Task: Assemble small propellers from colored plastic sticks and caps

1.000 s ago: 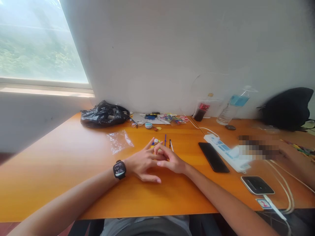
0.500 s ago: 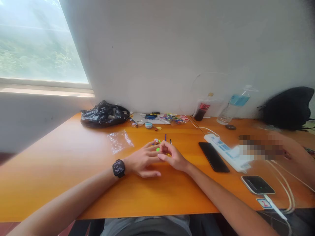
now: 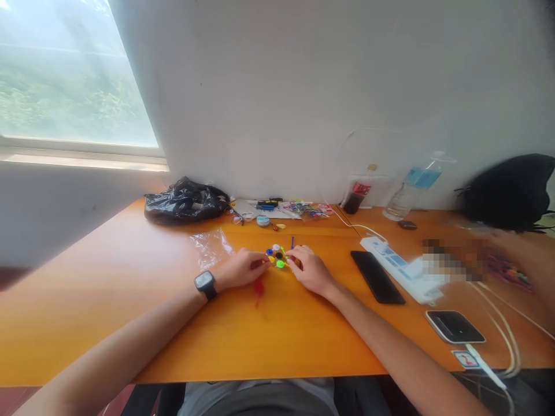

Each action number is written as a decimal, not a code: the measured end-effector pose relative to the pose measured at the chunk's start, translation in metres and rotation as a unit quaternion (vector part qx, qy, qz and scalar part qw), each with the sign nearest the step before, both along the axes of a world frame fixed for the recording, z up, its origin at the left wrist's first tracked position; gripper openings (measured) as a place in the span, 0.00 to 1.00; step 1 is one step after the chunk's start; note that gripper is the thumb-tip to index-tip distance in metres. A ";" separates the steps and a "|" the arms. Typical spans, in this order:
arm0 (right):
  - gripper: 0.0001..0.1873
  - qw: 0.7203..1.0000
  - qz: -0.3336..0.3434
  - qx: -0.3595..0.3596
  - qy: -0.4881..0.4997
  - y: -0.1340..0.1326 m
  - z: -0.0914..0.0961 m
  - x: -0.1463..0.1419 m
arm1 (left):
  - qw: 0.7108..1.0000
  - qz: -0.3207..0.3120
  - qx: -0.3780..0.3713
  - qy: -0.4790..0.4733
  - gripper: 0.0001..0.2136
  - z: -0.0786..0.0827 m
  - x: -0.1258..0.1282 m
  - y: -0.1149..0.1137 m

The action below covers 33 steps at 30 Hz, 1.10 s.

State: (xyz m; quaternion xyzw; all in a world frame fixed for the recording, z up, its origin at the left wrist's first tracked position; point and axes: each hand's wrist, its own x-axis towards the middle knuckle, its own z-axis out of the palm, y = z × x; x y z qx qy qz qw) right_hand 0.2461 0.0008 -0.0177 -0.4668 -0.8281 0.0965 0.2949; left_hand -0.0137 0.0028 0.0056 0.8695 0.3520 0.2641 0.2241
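A cluster of small round plastic pieces [image 3: 278, 255] in white, blue, black, yellow and green lies on the table between my hands. My left hand [image 3: 246, 267], a black watch on its wrist, has thumb and forefinger pinched at the yellow piece [image 3: 272, 260]. From the other side, my right hand [image 3: 309, 267] is curled with its fingertips at the cluster's right edge; what exactly they pinch is too small to make out. Just below my left fingers is a blurred red piece [image 3: 259, 290]. A thin blue stick [image 3: 292, 242] lies beyond my right fingers.
A clear plastic bag [image 3: 210, 248] lies beyond my left hand, with a black bag [image 3: 186, 202] behind it. Tools and small parts [image 3: 269, 205] line the wall. To the right are a black phone [image 3: 376, 277], a power strip [image 3: 401, 268], a water bottle [image 3: 410, 190] and another person's blurred arm [image 3: 535, 260].
My left hand has drawn back from its flat, spread pose into a pinch. My right hand has shifted slightly right, uncovering the coloured cluster. A red piece now shows below my left hand.
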 end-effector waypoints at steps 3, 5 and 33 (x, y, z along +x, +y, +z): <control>0.12 0.999 -0.004 0.001 -0.036 0.001 -0.001 0.001 | 1.000 -0.016 -0.012 -0.018 0.17 0.000 0.004 -0.005; 0.12 0.999 -0.006 0.003 -0.050 0.001 -0.001 0.002 | 0.998 -0.040 -0.027 -0.037 0.17 -0.001 0.007 -0.008; 0.06 0.997 -0.077 0.007 -0.027 -0.001 0.001 0.001 | 0.974 -0.005 0.218 0.055 0.18 -0.026 0.020 -0.001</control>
